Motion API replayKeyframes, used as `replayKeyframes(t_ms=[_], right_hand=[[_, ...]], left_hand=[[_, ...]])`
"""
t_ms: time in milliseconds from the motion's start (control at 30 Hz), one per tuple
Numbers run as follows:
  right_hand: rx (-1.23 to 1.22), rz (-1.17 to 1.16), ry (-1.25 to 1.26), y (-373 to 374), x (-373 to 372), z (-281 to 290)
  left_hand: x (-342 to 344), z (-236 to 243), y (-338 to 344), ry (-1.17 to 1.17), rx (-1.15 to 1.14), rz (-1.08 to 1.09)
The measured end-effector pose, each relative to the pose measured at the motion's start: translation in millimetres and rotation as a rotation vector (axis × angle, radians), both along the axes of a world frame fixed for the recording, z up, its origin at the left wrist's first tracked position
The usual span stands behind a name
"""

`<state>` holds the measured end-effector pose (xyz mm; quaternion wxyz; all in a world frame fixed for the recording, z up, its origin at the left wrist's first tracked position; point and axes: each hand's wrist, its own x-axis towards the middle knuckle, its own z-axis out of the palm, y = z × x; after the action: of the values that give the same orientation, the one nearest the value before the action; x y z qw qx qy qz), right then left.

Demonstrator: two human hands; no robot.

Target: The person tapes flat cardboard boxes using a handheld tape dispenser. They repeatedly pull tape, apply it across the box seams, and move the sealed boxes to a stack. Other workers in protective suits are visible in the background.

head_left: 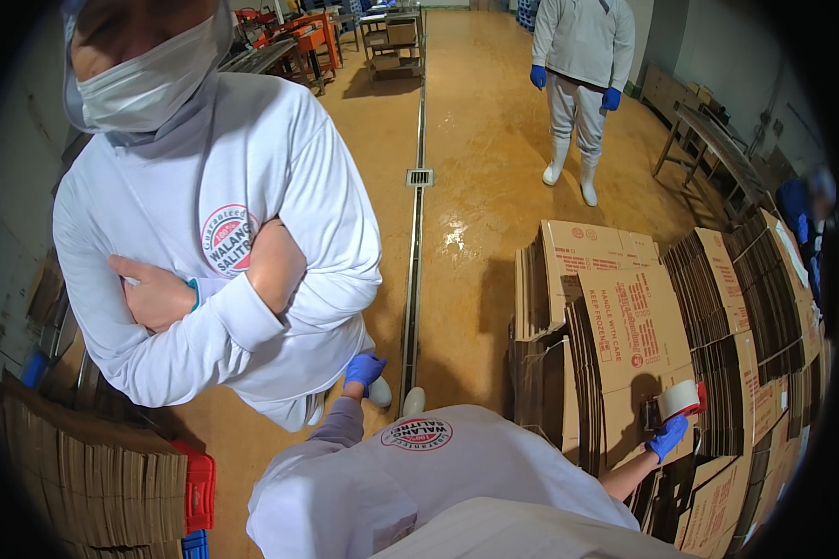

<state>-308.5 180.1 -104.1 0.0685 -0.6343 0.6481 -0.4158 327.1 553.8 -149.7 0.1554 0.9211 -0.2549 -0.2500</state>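
My right hand (pixel 667 436), in a blue glove, grips a red tape dispenser (pixel 698 399) loaded with a wide roll of pale tape (pixel 678 398). It is held over the stacks of flat cardboard boxes (pixel 629 317) on my right, and a shadow falls on the cardboard beside it. My left hand (pixel 364 370), also gloved in blue, hangs low ahead of my body near the white boots. Its fingers look curled in, with nothing seen in them. My white shirt (pixel 345 494) fills the lower middle.
Close on my left a masked person (pixel 224 224) in white stands with crossed arms. Another person (pixel 583 74) with blue gloves stands farther off. More flattened cardboard (pixel 93 484) and a red crate (pixel 199 484) are at lower left. A drain channel (pixel 410 279) runs along the floor.
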Motion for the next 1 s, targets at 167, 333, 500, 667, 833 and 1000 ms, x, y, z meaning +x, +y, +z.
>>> replayKeyframes(t_ms=[167,333,500,667,833,1000], right_hand=[[-0.104,0.0,-0.105,-16.3,-31.2,-33.4],[-0.229,-0.026,0.124,-14.2,-14.7,-26.3],[-0.118,-0.068,0.04,-6.2,3.7,-2.6],[-0.145,0.026,0.106,-5.0,-4.5,-4.5],[0.104,0.083,-0.136,8.7,23.0,25.5],[-0.064,0.074,0.064,12.4,16.8,26.2]], left_hand=[[-4.7,15.5,-9.3,0.025,0.108,-0.061],[-3.7,13.0,-0.5,0.076,0.186,-0.06],[-9.5,16.7,-7.5,0.208,0.224,-0.021],[-14.0,25.5,-15.6,0.183,0.241,-0.074],[-23.5,41.6,-13.8,0.113,0.288,-0.028],[-23.3,43.1,-20.2,0.184,0.363,-0.101]])
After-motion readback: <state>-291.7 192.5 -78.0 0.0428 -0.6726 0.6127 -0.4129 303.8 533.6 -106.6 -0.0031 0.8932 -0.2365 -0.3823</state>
